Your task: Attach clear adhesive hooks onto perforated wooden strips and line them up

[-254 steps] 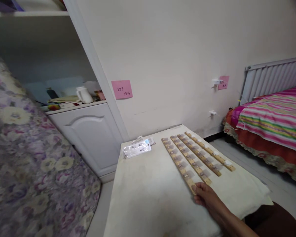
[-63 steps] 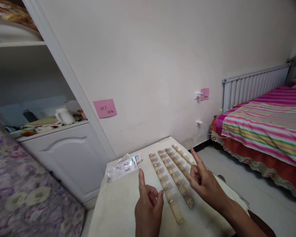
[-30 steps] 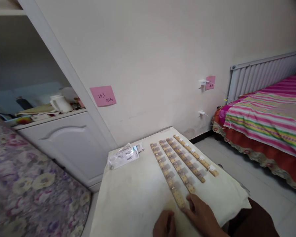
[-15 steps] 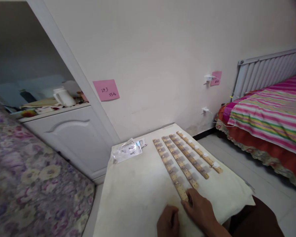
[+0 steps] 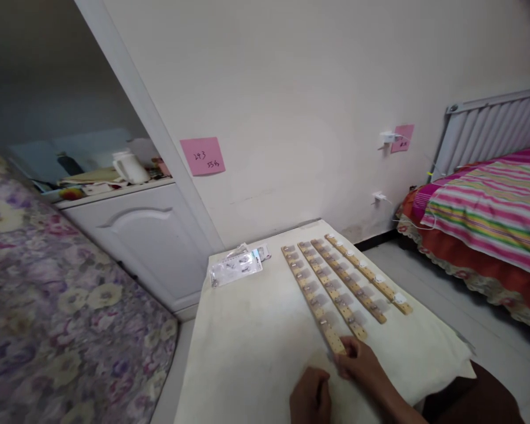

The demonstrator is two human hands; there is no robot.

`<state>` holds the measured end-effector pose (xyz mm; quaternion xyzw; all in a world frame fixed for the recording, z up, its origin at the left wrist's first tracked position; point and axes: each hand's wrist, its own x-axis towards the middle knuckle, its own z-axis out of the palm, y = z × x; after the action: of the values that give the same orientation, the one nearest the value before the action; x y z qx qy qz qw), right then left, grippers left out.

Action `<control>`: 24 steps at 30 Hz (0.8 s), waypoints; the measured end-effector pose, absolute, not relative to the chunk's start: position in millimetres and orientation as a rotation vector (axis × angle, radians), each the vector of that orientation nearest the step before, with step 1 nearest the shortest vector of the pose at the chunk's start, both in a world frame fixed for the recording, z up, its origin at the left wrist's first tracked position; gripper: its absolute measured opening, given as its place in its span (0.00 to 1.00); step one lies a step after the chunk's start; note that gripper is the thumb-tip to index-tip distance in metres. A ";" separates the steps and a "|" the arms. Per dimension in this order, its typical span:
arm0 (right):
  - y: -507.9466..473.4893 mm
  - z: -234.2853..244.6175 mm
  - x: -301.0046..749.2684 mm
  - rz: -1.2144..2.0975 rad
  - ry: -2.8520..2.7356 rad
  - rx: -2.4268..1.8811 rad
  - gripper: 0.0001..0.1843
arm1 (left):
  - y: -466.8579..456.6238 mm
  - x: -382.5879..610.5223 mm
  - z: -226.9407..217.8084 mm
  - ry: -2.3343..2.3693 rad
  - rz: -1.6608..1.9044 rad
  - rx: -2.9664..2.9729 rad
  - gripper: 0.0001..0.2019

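Observation:
Several narrow wooden strips lie side by side on a pale-covered table. My right hand (image 5: 360,360) pinches the near end of the leftmost wooden strip (image 5: 310,294), thumb and fingers closed on it. That strip carries a row of small clear pieces with metal bits. Two similar strips, a second (image 5: 333,288) and a third (image 5: 351,280), lie to its right. The rightmost strip (image 5: 371,275) bears round white pieces. My left hand (image 5: 310,396) rests curled on the table just left of my right hand, and nothing shows in its closed fingers.
Clear plastic packages (image 5: 236,268) lie at the table's (image 5: 238,347) far left corner. Behind is a wall with a pink note (image 5: 202,156) and plugs (image 5: 388,137). A cabinet (image 5: 145,235) and floral cloth (image 5: 70,330) stand left, a bed (image 5: 490,206) right.
The whole view has shifted, so things sit further right. My right hand still grips the strip, whose near end looks slightly raised. My left hand stays curled beside it.

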<state>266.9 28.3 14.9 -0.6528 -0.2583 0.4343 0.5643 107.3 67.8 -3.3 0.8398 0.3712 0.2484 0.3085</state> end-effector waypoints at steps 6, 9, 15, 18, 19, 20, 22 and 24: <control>27.7 26.3 260.7 1.278 -0.331 -1.305 0.16 | 66.5 106.6 1.8 0.966 0.611 2.197 0.11; 26.6 33.3 258.1 1.386 -0.261 -1.113 0.18 | 65.7 105.5 3.6 0.970 0.615 2.140 0.12; 33.8 37.5 258.0 1.505 -0.236 -1.032 0.18 | 65.8 107.7 -3.8 1.047 0.786 1.851 0.14; 36.4 33.6 255.1 1.524 -0.318 -1.030 0.19 | 68.7 112.1 -1.2 1.108 0.884 1.641 0.20; 35.9 31.3 252.6 1.519 -0.347 -1.025 0.20 | 70.0 113.4 2.2 1.128 0.905 1.591 0.22; 34.4 28.4 249.2 1.507 -0.371 -1.023 0.20 | 71.2 114.4 6.9 1.149 0.919 1.560 0.24; 28.8 21.2 240.2 1.483 -0.405 -1.033 0.22 | 72.7 114.9 18.6 1.189 0.928 1.569 0.31; 20.2 13.7 229.7 1.484 -0.440 -1.048 0.24 | 71.6 112.9 31.9 1.206 0.916 1.660 0.38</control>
<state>229.7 20.2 13.7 -0.4511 -0.1895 0.6386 0.5940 112.9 71.6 31.9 0.6662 0.4839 0.3675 0.4325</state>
